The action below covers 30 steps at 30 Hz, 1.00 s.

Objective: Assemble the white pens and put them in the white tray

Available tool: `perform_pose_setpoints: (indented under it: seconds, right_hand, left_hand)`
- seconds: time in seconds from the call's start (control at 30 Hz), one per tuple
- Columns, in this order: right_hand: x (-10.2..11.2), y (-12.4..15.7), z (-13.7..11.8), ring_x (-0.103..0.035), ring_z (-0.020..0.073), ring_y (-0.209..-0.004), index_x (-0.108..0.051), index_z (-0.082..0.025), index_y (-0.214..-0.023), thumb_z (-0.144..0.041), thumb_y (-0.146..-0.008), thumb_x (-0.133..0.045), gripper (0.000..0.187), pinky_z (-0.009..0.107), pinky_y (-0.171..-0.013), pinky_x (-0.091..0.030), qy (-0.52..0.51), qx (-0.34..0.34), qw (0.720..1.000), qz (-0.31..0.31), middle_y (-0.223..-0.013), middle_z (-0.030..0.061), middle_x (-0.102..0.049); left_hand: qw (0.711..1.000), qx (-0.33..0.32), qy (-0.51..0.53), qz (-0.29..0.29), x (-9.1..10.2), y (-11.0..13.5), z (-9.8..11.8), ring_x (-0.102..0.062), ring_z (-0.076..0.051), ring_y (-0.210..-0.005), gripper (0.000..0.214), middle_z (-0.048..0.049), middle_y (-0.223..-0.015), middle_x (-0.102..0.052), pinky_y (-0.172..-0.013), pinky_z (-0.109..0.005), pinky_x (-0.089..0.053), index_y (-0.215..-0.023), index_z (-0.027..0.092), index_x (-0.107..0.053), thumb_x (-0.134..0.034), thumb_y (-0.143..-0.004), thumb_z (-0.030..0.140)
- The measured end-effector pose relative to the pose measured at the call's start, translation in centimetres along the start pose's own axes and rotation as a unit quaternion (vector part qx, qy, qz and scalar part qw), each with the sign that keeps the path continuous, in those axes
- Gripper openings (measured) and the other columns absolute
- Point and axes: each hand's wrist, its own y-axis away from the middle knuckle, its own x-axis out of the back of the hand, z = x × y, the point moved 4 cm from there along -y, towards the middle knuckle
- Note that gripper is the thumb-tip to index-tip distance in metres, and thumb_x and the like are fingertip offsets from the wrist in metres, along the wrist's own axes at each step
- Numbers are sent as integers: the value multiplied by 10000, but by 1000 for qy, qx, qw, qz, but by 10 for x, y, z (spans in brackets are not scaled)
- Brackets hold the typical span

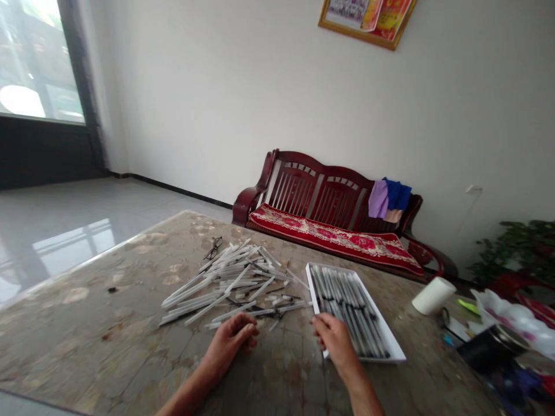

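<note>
A loose pile of translucent white pen parts (236,277), with some black pieces among them, lies on the table. My left hand (234,338) is at the pile's near edge with its fingers curled inward; whatever they hold, if anything, is hidden. To the right, a shallow white box (384,329) holds rows of pens (347,306) with clear barrels and dark parts. My right hand (336,338) is at the box's near left edge, its fingers closed together. I cannot make out anything between them.
The patterned table (143,300) extends left and toward me. Black-framed glasses (213,248) lie behind the pile. On the right stand a white paper roll (433,295), a dark cup (492,346) and a frilled white bowl (515,318). A wooden bench (299,179) is beyond the table.
</note>
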Motion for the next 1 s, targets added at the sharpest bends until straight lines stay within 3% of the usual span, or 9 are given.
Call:
perform_pose_setpoints:
  seconds: [0.07,0.13,0.2,0.3,0.43,0.57,0.73,0.87,1.0]
  right_hand:
    - [43,-11,-2,-543,152,-482,-668,-162,-713,-559,-800,-606,411,235,-403,-381,37,20,992,115,-543,2,-583]
    - [77,-15,-7,-633,188,-703,-686,-156,-869,-491,-878,-578,353,281,-571,-512,63,44,976,204,-815,60,-682]
    - [95,-16,-11,-631,209,-934,-648,-174,-1074,-402,-936,-543,286,348,-775,-545,74,55,967,239,-1120,74,-643]
    - [99,-17,-14,-594,234,-1066,-600,-203,-1185,-359,-955,-525,289,394,-865,-527,85,56,966,238,-1253,59,-575]
    - [72,-19,-13,-636,190,-912,-658,-190,-1048,-375,-938,-542,244,336,-770,-537,94,60,975,192,-1086,58,-654]
    - [-2,-2,-22,-588,158,-591,-699,-181,-672,-309,-792,-630,189,251,-559,-407,130,115,985,5,-621,7,-665]
    - [-78,46,-47,-568,130,-569,-668,-173,-625,-225,-780,-590,181,234,-525,-286,217,115,966,-83,-583,-2,-649]
    - [-95,58,-59,-580,126,-588,-666,-171,-673,-322,-869,-544,276,217,-519,-304,172,102,966,-161,-611,3,-648]
    - [-84,16,-60,-618,141,-608,-692,-185,-851,-437,-962,-383,413,211,-529,-381,124,106,972,-170,-722,23,-693]
  left_hand:
    - [1000,0,-3,-3,-1,-1,-2,-583,-146,-519,392,-14,-657,-675,-452,-224,-423,-781,184,-650,-785,-637,523]
    - [1000,4,-8,-13,-2,-1,-3,-565,-134,-501,383,-8,-644,-665,-448,-217,-405,-764,182,-647,-787,-637,516]
    - [1000,10,-14,-23,-3,-1,-5,-558,-129,-498,373,-4,-641,-656,-450,-214,-399,-757,181,-644,-782,-648,510]
    - [999,10,-23,-28,-3,-1,-8,-560,-131,-513,343,-1,-649,-649,-459,-212,-400,-763,183,-642,-763,-682,493]
    - [998,6,-48,-32,-2,0,-11,-567,-144,-507,299,-11,-659,-654,-463,-228,-424,-786,191,-665,-717,-736,482]
    - [985,-91,-141,41,4,6,0,-635,-193,-601,201,-47,-773,-707,-530,-255,-487,-881,234,-726,-718,-747,383]
    - [896,-273,-341,77,0,19,17,-652,-188,-734,334,-36,-873,-687,-687,-242,-514,-1054,308,-738,-651,-759,179]
    - [835,-330,-431,90,-4,22,19,-639,-165,-722,276,-32,-797,-640,-665,-228,-511,-943,271,-741,-519,-837,147]
    - [868,-306,-361,153,5,19,25,-651,-173,-707,195,-37,-790,-667,-669,-251,-523,-874,239,-727,-537,-878,285]
